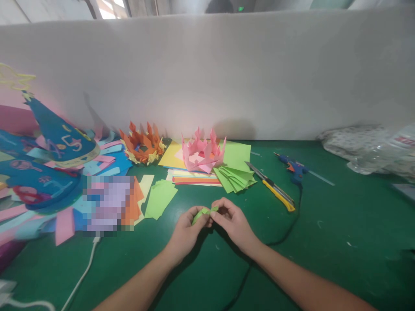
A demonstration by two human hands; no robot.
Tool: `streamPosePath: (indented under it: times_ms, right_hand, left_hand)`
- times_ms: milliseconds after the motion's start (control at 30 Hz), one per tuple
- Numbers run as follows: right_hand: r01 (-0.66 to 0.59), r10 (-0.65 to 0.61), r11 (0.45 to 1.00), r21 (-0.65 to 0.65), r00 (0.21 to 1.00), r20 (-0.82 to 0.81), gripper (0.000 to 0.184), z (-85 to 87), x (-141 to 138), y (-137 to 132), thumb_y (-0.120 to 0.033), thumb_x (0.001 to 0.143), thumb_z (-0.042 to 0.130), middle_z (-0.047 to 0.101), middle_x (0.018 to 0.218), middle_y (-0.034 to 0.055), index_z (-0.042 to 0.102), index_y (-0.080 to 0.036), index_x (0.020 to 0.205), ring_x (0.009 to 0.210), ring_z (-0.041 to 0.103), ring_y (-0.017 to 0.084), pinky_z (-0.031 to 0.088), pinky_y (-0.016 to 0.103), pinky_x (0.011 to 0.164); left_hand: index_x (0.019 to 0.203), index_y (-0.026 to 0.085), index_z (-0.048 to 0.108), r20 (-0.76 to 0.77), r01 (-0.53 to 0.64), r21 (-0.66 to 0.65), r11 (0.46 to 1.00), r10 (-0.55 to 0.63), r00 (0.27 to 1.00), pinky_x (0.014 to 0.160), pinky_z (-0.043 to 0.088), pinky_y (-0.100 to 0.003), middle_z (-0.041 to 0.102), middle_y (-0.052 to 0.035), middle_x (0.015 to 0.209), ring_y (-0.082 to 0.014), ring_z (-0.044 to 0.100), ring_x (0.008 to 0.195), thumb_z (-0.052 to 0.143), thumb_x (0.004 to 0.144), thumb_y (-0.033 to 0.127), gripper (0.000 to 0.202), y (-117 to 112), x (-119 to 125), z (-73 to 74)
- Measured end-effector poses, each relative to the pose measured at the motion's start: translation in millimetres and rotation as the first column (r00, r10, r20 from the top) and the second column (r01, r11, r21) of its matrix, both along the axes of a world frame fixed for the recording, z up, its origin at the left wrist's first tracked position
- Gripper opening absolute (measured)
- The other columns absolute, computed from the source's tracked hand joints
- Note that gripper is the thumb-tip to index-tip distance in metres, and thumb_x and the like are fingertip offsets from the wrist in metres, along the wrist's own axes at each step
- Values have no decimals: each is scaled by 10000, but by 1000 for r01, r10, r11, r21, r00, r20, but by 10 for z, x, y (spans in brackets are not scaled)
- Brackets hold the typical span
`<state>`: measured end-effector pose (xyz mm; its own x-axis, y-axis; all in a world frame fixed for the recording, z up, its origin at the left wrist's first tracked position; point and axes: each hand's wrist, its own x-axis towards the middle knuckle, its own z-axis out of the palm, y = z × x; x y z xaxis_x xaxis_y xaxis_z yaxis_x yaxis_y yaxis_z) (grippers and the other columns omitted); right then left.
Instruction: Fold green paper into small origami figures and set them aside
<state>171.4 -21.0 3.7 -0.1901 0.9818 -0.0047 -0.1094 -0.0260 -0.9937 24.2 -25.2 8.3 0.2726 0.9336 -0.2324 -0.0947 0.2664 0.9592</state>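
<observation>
Between my two hands, over the green table, is a small folded piece of green paper. My left hand pinches its left part between thumb and fingers. At its right end, my right hand grips it with the thumb and fingertips. My fingers hide much of the paper. Beyond the hands lies a fanned pile of green paper pieces, with another green stack to the left. A pink paper crown stands on coloured sheets, and an orange paper crown stands left of it.
A yellow utility knife, blade out, and a blue glue gun with a dark cord lie at right. Blue cone hats and paper strips crowd the left. A white cable runs at lower left. A plastic bottle lies far right.
</observation>
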Motion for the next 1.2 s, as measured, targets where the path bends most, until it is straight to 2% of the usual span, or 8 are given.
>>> streamPosePath:
  times_ms: [200,400,533,700,867,1200]
  right_hand:
    - [34,-33,999,-7,996,86,175,-9,-3,-12,-320,762,619,546,646,-31,513,-182,745,601,553,118,448,249,596]
    - [-27,29,997,-69,999,35,231,-28,1,12,-373,742,649,581,618,-22,531,-175,742,585,569,123,460,261,604]
    - [-20,23,998,-58,999,45,233,-19,4,18,-371,726,668,612,670,-9,576,-164,783,629,589,124,472,260,640]
    - [-34,38,998,-45,996,80,216,-31,7,15,-366,738,651,627,663,1,583,-162,749,628,597,132,477,262,633]
    - [-8,12,999,-31,990,138,186,-21,5,6,-329,740,630,584,619,-18,551,-170,685,585,550,115,446,241,577]
    - [-4,6,1000,-15,993,118,189,-6,-1,6,-284,745,594,504,561,-51,464,-189,646,541,516,108,416,231,535]
  left_hand:
    - [830,148,562,-36,-18,23,1000,19,999,606,423,-209,557,20,660,-95,520,614,636,753,395,270,-6,20,-17]
    - [794,147,542,-32,-28,3,1000,28,999,587,439,-218,573,16,624,-92,532,569,600,770,428,288,6,26,-36]
    - [796,147,540,-21,-61,5,998,61,998,599,439,-218,579,14,629,-89,524,572,595,773,416,276,19,12,-45]
    - [783,148,550,-116,-70,64,996,77,990,601,444,-230,587,6,628,-108,538,581,578,776,373,227,14,0,-17]
    - [767,154,559,-196,-65,125,990,89,977,602,448,-226,585,8,642,-120,553,607,563,775,323,169,-6,16,11]
    - [778,150,534,-143,-58,47,997,64,988,556,445,-213,565,23,593,-99,533,541,594,756,316,178,-34,39,5]
